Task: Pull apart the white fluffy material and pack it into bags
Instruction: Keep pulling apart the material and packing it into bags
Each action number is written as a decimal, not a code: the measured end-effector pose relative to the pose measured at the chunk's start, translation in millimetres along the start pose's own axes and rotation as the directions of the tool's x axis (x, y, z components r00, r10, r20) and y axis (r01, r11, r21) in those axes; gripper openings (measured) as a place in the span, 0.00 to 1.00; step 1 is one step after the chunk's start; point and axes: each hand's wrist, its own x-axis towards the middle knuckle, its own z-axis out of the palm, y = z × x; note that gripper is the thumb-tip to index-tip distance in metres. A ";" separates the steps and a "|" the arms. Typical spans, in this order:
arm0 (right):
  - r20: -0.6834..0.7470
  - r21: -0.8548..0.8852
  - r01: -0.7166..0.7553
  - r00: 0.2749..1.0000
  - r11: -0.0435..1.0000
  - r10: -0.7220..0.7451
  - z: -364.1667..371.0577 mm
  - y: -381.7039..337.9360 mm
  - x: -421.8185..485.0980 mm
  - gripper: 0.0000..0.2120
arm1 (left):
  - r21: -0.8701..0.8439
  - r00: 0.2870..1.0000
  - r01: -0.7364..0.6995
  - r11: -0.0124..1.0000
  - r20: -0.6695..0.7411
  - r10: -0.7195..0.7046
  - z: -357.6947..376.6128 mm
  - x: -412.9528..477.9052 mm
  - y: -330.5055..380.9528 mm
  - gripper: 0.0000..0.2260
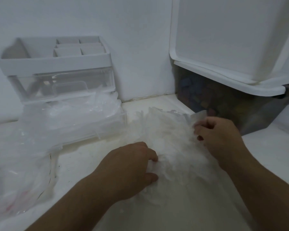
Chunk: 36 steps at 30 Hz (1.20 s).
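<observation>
On the tabletop [83, 157], an organizer [57, 64] stood at the back left against the wall, with plastic bags [70, 114] in front of it and more along the left edge. A storage bin [223, 104] sat in the back right corner. The fluffy material [173, 147] lay mid-table between the left hand [128, 167] and the right hand [218, 132]

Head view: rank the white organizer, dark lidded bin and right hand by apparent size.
1=. white organizer, dark lidded bin: alike; bin runs off-frame.
3. right hand, though nearest the camera.
</observation>
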 end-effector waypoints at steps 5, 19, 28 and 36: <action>-0.073 0.259 -0.160 0.980 0.952 0.185 -8.5 -0.6 4.2 0.06 | -0.015 1.000 0.006 1.000 0.021 -0.006 -4.0 -2.4 2.0 0.20; -0.059 0.302 0.445 0.891 0.843 -0.450 -17.8 -29.4 -19.2 0.17 | -0.510 0.918 0.067 0.858 -0.305 -0.253 -50.3 -8.0 1.0 0.28; 0.360 0.165 0.593 0.708 0.788 -0.608 -9.1 -74.8 -30.6 0.06 | -0.986 0.961 0.100 -0.135 0.131 -0.244 -63.1 -16.2 6.8 0.25; 0.532 0.383 0.266 0.720 0.885 -0.446 -43.6 -121.9 -7.0 0.16 | -0.971 0.895 -0.216 -0.102 -0.155 -0.418 -75.7 -13.0 -9.1 0.09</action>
